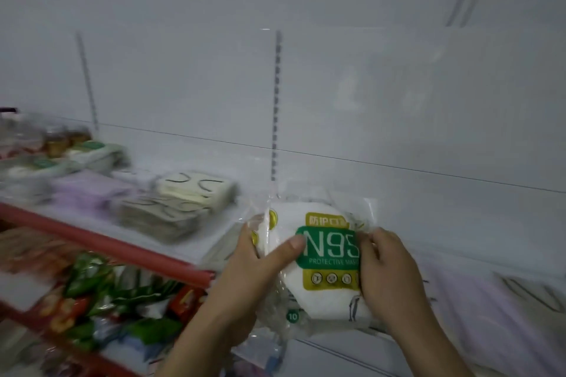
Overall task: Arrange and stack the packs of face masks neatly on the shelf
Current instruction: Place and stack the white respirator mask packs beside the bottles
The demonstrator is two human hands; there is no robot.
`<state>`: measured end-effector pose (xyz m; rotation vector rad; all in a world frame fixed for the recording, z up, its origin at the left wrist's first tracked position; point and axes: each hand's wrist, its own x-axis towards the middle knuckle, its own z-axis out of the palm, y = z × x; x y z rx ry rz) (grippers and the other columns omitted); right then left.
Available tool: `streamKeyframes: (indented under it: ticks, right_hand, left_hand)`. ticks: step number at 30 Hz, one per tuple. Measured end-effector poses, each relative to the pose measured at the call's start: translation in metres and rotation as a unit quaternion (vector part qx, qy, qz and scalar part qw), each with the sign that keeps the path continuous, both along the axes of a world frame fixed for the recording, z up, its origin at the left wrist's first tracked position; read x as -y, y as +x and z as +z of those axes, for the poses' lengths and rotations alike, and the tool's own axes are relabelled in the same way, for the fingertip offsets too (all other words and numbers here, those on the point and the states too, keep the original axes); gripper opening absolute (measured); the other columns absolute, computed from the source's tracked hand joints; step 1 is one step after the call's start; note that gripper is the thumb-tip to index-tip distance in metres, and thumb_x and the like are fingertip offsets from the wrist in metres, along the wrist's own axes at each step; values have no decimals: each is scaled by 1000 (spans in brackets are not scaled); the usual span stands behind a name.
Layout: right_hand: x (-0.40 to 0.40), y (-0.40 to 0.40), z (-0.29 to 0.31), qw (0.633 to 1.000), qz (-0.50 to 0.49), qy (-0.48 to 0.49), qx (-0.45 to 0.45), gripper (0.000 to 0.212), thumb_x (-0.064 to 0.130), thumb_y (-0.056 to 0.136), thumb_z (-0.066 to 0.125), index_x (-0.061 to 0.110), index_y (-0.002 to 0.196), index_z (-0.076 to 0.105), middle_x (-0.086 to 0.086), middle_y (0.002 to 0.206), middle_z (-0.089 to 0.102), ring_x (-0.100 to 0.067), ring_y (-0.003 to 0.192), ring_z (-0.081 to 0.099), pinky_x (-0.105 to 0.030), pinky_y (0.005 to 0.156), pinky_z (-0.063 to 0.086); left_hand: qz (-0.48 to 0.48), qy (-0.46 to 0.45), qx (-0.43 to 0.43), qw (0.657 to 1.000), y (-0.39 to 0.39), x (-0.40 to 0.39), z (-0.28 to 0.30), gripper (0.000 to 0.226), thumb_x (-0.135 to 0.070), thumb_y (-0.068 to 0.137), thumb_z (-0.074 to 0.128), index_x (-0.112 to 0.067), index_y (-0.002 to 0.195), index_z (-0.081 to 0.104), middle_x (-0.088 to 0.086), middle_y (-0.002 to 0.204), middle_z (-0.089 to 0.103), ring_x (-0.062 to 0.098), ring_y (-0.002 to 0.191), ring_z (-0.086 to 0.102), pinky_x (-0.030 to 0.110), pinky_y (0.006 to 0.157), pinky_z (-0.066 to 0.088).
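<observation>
Clear-wrapped white N95 mask pack (324, 257), green-labelled, held by both hands.

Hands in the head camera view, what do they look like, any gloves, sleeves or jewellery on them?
Both are bare: the left hand and right hand wear no gloves, and no rings show on the fingers. The forearms are uncovered down to the frame edge, with no sleeve, watch or bracelet visible. Nails look short and unpainted.
</observation>
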<state>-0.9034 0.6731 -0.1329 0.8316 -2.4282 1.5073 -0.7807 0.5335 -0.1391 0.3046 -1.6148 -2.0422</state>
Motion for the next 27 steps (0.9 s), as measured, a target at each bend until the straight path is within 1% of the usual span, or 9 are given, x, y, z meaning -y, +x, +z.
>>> streamKeyframes:
  ticks: [3,5,7,9,11,13,18,23,27]
  right_hand:
    - [52,58,1,989,67,-82,108,30,35,104,40,26,84,62,2,92,68,-15,89,64,-35,78,49]
    - [85,103,1,970,102,-127,180,35,53,102,35,33,100,64,8,112,67,-8,101,64,-31,84,50]
    - [118,147,-1,958,146,-101,224,74,88,80,30,40,132,52,14,138,55,-5,123,55,-32,104,45]
    - [147,185,-9,950,192,-56,240,113,105,50,39,44,145,40,15,141,54,-11,127,55,-42,114,36]
    - [176,218,-14,937,227,-49,262,90,91,54,58,47,133,52,23,116,70,-3,107,65,-41,110,40]
    - [201,245,-16,926,262,-40,268,62,73,61,65,51,118,60,36,92,70,11,91,64,-31,103,41]
    - [263,277,-16,896,350,-3,272,52,62,65,68,53,115,60,39,96,68,20,86,62,-14,81,38]
    - [348,274,-23,906,329,-51,262,36,34,79,78,32,113,66,15,97,76,-3,87,72,-35,85,51]
    - [426,255,-29,913,306,-93,252,34,36,77,81,29,107,67,11,95,77,-10,86,74,-40,84,56]
  left_hand:
    - [42,14,-10,999,55,46,-8,69,-27,71,82,-21,132,48,10,111,76,30,98,75,36,72,61]
    - [75,24,-14,997,93,76,-11,64,-26,70,77,-22,129,51,10,108,77,29,94,76,33,67,61]
    - [93,25,-12,995,131,108,-16,63,-24,72,77,-22,130,52,12,110,76,33,97,75,40,73,62]
    - [108,24,-5,994,168,141,-21,64,-24,78,82,-22,134,50,14,116,74,37,103,72,48,84,60]
    - [99,28,3,995,200,172,-26,70,-31,80,83,-24,139,47,16,123,71,40,109,70,54,94,55]
    - [83,32,14,996,228,198,-26,68,-37,80,79,-26,139,47,15,124,70,38,111,69,54,97,54]
    - [77,38,39,996,272,264,-26,60,-37,86,75,-22,138,49,16,122,71,38,111,69,51,95,56]
    - [140,24,50,989,273,341,-26,63,-47,83,77,-21,136,54,13,118,74,34,108,71,47,96,55]
    - [269,-54,103,956,267,403,-20,87,-79,70,69,-28,137,48,-4,127,66,16,108,67,41,90,55]
